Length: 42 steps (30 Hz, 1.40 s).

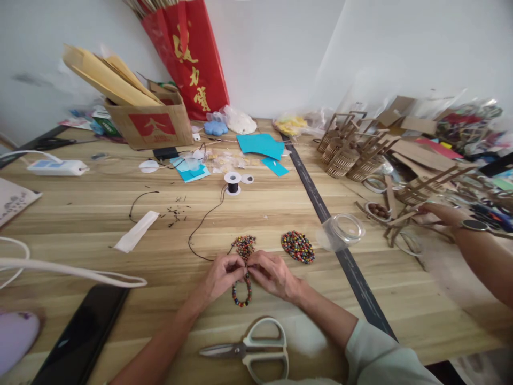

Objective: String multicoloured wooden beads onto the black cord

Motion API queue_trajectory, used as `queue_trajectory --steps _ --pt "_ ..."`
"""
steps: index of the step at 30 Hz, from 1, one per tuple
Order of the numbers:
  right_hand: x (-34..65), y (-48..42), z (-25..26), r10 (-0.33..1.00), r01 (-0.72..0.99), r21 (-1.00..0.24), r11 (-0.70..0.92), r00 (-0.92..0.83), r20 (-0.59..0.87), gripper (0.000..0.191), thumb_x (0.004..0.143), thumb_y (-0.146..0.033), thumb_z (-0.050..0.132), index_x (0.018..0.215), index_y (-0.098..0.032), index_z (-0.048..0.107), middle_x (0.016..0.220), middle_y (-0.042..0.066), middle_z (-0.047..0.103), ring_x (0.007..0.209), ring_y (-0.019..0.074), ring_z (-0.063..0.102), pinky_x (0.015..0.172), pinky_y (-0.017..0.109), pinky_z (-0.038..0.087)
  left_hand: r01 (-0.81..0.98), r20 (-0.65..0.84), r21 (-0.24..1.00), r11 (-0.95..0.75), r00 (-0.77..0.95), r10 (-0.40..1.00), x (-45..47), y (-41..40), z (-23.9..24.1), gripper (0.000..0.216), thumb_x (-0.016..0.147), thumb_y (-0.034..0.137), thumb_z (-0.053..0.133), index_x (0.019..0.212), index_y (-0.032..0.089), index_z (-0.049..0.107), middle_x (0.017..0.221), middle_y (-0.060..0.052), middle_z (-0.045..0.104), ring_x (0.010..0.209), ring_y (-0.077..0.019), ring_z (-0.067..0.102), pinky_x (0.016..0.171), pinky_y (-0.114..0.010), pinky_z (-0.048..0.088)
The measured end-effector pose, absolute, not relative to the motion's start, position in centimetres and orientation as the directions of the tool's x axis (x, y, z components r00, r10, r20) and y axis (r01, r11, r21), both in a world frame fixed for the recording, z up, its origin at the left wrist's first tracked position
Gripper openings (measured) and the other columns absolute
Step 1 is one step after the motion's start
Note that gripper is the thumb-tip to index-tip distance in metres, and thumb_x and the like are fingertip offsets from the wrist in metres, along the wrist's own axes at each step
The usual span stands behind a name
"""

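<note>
My left hand [225,275] and my right hand [274,274] meet at the middle of a strand of small multicoloured beads [242,304], their fingertips pinching it. One beaded loop hangs toward me below the fingers, and more of the beads bunch up beyond them. A thin black cord [189,240] curves from a white spool [233,183] to my left hand. The fingertips hide the exact spot being pinched. A coiled oval of similar beads [297,247] lies to the right. Close in front of me are scissors with pale handles [265,342], blades pointing left.
Another person's arm [476,240] reaches in at right among bamboo baskets [340,158]. A clear plastic container [347,231] sits on the dark strip. At left are a phone [82,334], white cables and folded white paper [137,231]; a cardboard box [150,125] stands behind.
</note>
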State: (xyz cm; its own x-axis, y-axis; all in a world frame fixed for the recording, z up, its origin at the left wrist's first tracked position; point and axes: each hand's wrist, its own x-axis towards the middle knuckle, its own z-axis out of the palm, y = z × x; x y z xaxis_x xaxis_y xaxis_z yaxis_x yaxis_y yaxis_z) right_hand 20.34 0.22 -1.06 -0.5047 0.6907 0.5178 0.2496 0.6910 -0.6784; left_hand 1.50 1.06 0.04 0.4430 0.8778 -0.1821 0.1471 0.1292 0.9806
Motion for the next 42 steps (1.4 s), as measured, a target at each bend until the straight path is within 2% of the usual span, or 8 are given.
queue_trajectory --steps 9,19,29,37,42 --pt "20.5 0.2 -0.8 0.721 0.282 -0.696 0.660 -0.498 0.482 0.010 0.099 -0.025 0.048 0.099 -0.019 0.056 0.082 0.005 0.063 0.072 0.0146 0.060 0.068 0.024 0.050 0.147 -0.195 0.979 0.143 0.449 0.872 1.6 1.0 0.0 0.021 0.072 0.031 0.068 0.062 0.015 0.059 0.056 0.001 0.059 0.054 -0.0125 0.053 0.056 -0.023 0.042" --pt "20.7 0.3 -0.9 0.639 0.285 -0.607 0.742 -0.572 0.514 0.018 0.100 -0.020 0.044 0.108 -0.016 0.060 0.096 0.012 0.066 0.089 0.0177 0.064 0.080 0.029 0.056 0.182 -0.147 0.981 0.067 0.475 0.868 1.3 1.2 -0.2 0.018 0.074 0.028 0.066 0.062 0.015 0.060 0.058 0.001 0.060 0.057 -0.0128 0.053 0.056 -0.022 0.042" --pt "20.9 0.4 -1.5 0.602 0.263 -0.565 0.782 -0.551 0.577 0.021 0.099 -0.017 0.048 0.114 -0.017 0.062 0.104 0.013 0.066 0.096 0.0178 0.065 0.082 0.028 0.058 0.119 -0.245 0.969 0.214 0.455 0.856 1.3 1.1 0.3 0.020 0.072 0.032 0.070 0.067 0.015 0.059 0.059 0.002 0.059 0.057 -0.0127 0.056 0.055 -0.022 0.043" --pt "20.9 0.4 -1.3 0.609 0.250 -0.581 0.775 -0.544 0.578 0.018 0.098 -0.016 0.050 0.111 -0.015 0.063 0.101 0.013 0.067 0.091 0.0177 0.065 0.079 0.028 0.057 0.120 -0.259 0.966 0.230 0.494 0.830 1.0 1.3 0.4 0.023 0.073 0.033 0.072 0.069 0.014 0.060 0.062 0.001 0.061 0.059 -0.0127 0.057 0.059 -0.023 0.044" --pt "20.9 0.5 -1.4 0.626 0.258 -0.600 0.757 -0.550 0.554 0.017 0.097 -0.016 0.051 0.109 -0.015 0.063 0.099 0.012 0.067 0.089 0.0174 0.065 0.078 0.027 0.057 0.097 -0.256 0.965 0.242 0.530 0.808 0.6 1.3 -0.7 0.022 0.068 0.028 0.075 0.076 0.013 0.061 0.065 0.002 0.060 0.062 -0.0121 0.056 0.061 -0.022 0.042"
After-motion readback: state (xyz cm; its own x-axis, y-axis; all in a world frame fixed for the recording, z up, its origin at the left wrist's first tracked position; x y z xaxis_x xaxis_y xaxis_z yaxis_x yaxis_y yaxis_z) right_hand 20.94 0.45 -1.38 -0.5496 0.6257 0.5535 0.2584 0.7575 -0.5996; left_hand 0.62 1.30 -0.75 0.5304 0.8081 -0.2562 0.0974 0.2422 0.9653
